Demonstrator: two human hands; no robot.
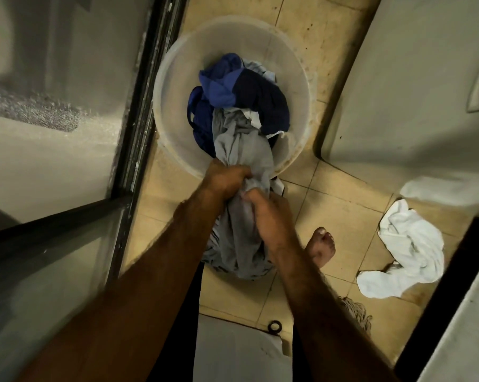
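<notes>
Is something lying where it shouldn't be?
Yes. A crumpled white cloth lies loose on the beige tiled floor, apart from the round translucent plastic tub where the other clothes are piled.

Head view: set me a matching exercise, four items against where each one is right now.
1 grey garment
2 white cloth
3 navy garment
4 black ring

a lying wholly inside the white tub
b crumpled on the floor tiles, right side
c on the floor, seen between the forearms
d gripped by left hand and right hand

Pairs: 1-d, 2-b, 3-a, 4-c
</notes>
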